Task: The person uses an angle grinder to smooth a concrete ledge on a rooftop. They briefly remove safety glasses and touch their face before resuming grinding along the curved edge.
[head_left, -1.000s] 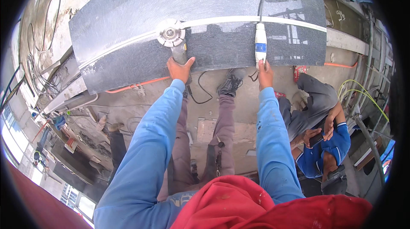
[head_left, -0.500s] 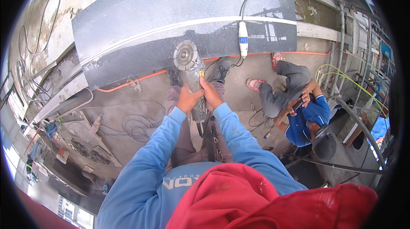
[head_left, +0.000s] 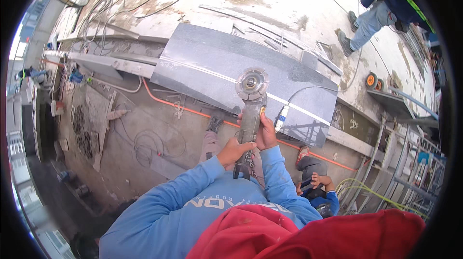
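I hold a dark angle grinder (head_left: 250, 122) upright before me, its segmented metal disc (head_left: 252, 84) uncovered at the top. My left hand (head_left: 234, 151) is closed on the lower end of its body, and my right hand (head_left: 264, 132) grips it higher up on the right side. Beyond it lies a polished dark grey stone slab (head_left: 197, 46) with a white strip running along it. A white-and-blue cable connector (head_left: 282, 118) rests on the slab just right of the grinder, its lead curving away over the stone.
A seated co-worker (head_left: 322, 198) holding a phone is at lower right; another person (head_left: 371, 22) stands at upper right near orange wheels (head_left: 371, 80). An orange hose (head_left: 178, 109) runs below the slab, loose cables (head_left: 96, 17) lie upper left, and metal scaffolding (head_left: 402, 172) stands right.
My right hand has left the connector and joined my left on the grinder, now raised upright at my chest. The view has swung, showing more ground beyond the slab and a standing person.
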`<action>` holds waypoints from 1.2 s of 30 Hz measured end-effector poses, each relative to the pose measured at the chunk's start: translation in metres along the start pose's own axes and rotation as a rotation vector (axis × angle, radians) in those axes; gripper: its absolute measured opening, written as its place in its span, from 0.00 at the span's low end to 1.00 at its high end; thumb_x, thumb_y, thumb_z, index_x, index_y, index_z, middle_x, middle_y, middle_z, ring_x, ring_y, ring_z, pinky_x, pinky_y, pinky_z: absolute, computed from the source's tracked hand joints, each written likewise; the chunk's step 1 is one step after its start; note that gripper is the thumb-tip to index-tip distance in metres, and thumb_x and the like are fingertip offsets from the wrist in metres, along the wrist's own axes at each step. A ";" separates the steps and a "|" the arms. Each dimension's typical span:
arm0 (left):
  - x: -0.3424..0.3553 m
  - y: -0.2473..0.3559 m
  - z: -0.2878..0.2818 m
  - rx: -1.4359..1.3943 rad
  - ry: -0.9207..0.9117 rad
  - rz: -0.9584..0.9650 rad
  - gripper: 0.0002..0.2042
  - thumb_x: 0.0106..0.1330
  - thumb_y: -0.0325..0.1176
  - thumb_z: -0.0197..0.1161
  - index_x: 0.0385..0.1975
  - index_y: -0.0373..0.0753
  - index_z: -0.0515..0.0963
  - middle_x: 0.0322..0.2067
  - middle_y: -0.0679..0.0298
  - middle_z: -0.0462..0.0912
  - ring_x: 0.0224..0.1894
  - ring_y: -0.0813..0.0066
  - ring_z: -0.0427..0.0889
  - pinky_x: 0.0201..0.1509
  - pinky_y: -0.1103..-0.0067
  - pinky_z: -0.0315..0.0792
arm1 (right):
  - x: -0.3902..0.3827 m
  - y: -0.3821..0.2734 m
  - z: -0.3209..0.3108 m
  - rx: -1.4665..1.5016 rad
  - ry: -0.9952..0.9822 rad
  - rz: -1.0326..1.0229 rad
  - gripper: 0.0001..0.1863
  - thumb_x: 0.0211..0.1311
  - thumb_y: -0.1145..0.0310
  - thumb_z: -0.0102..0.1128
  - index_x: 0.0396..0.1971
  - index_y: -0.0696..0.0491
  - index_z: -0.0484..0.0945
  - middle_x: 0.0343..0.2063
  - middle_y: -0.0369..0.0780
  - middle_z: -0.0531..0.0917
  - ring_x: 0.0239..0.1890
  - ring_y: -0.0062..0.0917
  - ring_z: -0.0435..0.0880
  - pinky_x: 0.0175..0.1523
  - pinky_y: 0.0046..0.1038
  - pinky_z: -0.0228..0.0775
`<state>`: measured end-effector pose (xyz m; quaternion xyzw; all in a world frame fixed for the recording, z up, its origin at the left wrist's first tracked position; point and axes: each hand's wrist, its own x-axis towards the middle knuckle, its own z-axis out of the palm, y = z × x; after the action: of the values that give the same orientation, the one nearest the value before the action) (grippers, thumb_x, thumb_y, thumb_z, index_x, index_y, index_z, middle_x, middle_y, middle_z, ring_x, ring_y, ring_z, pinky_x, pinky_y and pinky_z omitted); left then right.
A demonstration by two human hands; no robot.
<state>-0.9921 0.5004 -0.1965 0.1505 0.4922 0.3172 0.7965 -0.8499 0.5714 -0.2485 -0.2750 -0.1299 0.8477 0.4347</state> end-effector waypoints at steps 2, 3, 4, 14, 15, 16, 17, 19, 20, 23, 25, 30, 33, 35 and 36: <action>-0.018 -0.001 0.014 -0.034 0.001 0.042 0.10 0.64 0.27 0.68 0.42 0.33 0.77 0.29 0.61 0.82 0.30 0.73 0.84 0.33 0.76 0.78 | -0.012 -0.006 0.009 -0.017 -0.035 0.017 0.32 0.79 0.48 0.41 0.67 0.62 0.64 0.60 0.51 0.76 0.58 0.39 0.80 0.58 0.42 0.79; -0.023 -0.011 0.018 -0.006 0.006 0.086 0.11 0.64 0.27 0.68 0.43 0.33 0.77 0.29 0.61 0.83 0.30 0.73 0.84 0.33 0.77 0.78 | -0.021 -0.006 0.014 -0.011 -0.065 0.017 0.32 0.79 0.48 0.41 0.67 0.61 0.64 0.60 0.50 0.76 0.57 0.39 0.80 0.58 0.42 0.80; -0.022 -0.019 0.022 0.025 0.008 0.133 0.12 0.64 0.27 0.68 0.44 0.32 0.77 0.30 0.61 0.83 0.30 0.74 0.84 0.33 0.77 0.78 | -0.026 -0.008 0.019 -0.009 -0.096 0.011 0.32 0.79 0.47 0.40 0.67 0.60 0.64 0.60 0.50 0.76 0.57 0.38 0.80 0.57 0.42 0.80; -0.075 -0.026 0.026 -0.058 0.230 0.334 0.15 0.62 0.25 0.67 0.46 0.31 0.74 0.31 0.61 0.82 0.29 0.74 0.84 0.34 0.77 0.79 | -0.021 0.021 0.075 -0.076 -0.063 0.225 0.34 0.77 0.40 0.40 0.59 0.59 0.71 0.48 0.46 0.83 0.44 0.32 0.86 0.42 0.35 0.85; -0.079 -0.022 0.017 -0.057 0.245 0.335 0.14 0.62 0.25 0.67 0.46 0.31 0.74 0.31 0.61 0.82 0.29 0.75 0.84 0.33 0.77 0.79 | -0.016 0.030 0.080 -0.078 -0.063 0.241 0.35 0.77 0.39 0.40 0.59 0.59 0.72 0.46 0.46 0.83 0.42 0.32 0.86 0.42 0.34 0.85; -0.085 -0.016 0.006 -0.054 0.259 0.335 0.14 0.62 0.25 0.66 0.46 0.31 0.74 0.31 0.61 0.82 0.28 0.75 0.84 0.33 0.77 0.79 | -0.007 0.040 0.085 -0.065 -0.074 0.273 0.35 0.77 0.39 0.39 0.58 0.59 0.72 0.46 0.46 0.83 0.42 0.32 0.86 0.41 0.34 0.85; -0.090 -0.011 -0.006 -0.051 0.274 0.336 0.14 0.61 0.25 0.66 0.46 0.31 0.74 0.31 0.61 0.82 0.28 0.75 0.84 0.33 0.77 0.79 | 0.005 0.051 0.092 -0.050 -0.085 0.305 0.35 0.77 0.39 0.39 0.58 0.58 0.72 0.45 0.46 0.84 0.42 0.32 0.86 0.41 0.34 0.85; -0.097 -0.002 -0.034 -0.049 0.321 0.358 0.14 0.61 0.25 0.67 0.45 0.30 0.74 0.31 0.61 0.82 0.28 0.75 0.84 0.32 0.78 0.79 | 0.024 0.072 0.112 -0.061 -0.100 0.359 0.35 0.77 0.38 0.38 0.57 0.58 0.73 0.43 0.46 0.84 0.40 0.31 0.86 0.40 0.33 0.84; -0.100 0.003 -0.051 -0.046 0.344 0.370 0.14 0.61 0.25 0.67 0.45 0.30 0.74 0.31 0.61 0.82 0.29 0.75 0.84 0.32 0.78 0.79 | 0.034 0.085 0.124 -0.082 -0.107 0.381 0.36 0.77 0.38 0.38 0.56 0.58 0.74 0.42 0.45 0.85 0.39 0.30 0.86 0.40 0.32 0.83; -0.100 0.017 -0.118 -0.018 0.458 0.443 0.15 0.61 0.25 0.67 0.45 0.31 0.74 0.32 0.60 0.82 0.28 0.76 0.83 0.32 0.78 0.79 | 0.091 0.137 0.163 -0.190 -0.136 0.401 0.37 0.76 0.36 0.38 0.55 0.59 0.74 0.42 0.44 0.85 0.39 0.28 0.86 0.42 0.30 0.81; -0.103 0.033 -0.180 -0.023 0.524 0.366 0.15 0.60 0.25 0.68 0.46 0.31 0.75 0.33 0.60 0.83 0.30 0.75 0.84 0.33 0.77 0.79 | 0.119 0.183 0.175 -0.294 -0.123 0.441 0.39 0.75 0.34 0.39 0.55 0.59 0.74 0.44 0.43 0.84 0.42 0.28 0.85 0.45 0.30 0.80; -0.083 0.040 -0.401 0.066 0.641 0.458 0.26 0.57 0.32 0.72 0.54 0.30 0.71 0.45 0.55 0.82 0.47 0.66 0.84 0.51 0.73 0.78 | 0.220 0.337 0.217 -0.654 -0.234 0.443 0.27 0.69 0.53 0.63 0.55 0.62 0.74 0.46 0.42 0.83 0.45 0.26 0.84 0.51 0.29 0.78; -0.063 0.063 -0.555 0.485 0.789 0.393 0.32 0.53 0.36 0.75 0.56 0.31 0.70 0.48 0.51 0.82 0.50 0.60 0.84 0.54 0.68 0.77 | 0.340 0.454 0.242 -0.718 -0.123 0.555 0.29 0.56 0.67 0.76 0.54 0.65 0.75 0.44 0.43 0.84 0.44 0.26 0.85 0.49 0.30 0.78; -0.012 0.065 -0.679 0.353 0.749 0.311 0.37 0.49 0.39 0.78 0.58 0.32 0.68 0.51 0.48 0.80 0.54 0.55 0.82 0.57 0.67 0.75 | 0.430 0.547 0.225 -0.753 -0.088 0.520 0.29 0.54 0.67 0.77 0.52 0.65 0.76 0.43 0.43 0.85 0.42 0.27 0.86 0.46 0.30 0.79; 0.009 0.076 -0.728 0.351 0.732 0.295 0.38 0.49 0.39 0.78 0.59 0.31 0.68 0.52 0.48 0.80 0.55 0.55 0.82 0.58 0.68 0.75 | 0.478 0.588 0.209 -0.958 -0.026 0.486 0.29 0.50 0.68 0.77 0.50 0.66 0.77 0.41 0.44 0.85 0.38 0.27 0.86 0.43 0.31 0.80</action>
<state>-1.6571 0.5110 -0.5028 0.2299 0.7621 0.3718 0.4776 -1.5871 0.6155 -0.5175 -0.4542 -0.4401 0.7730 0.0499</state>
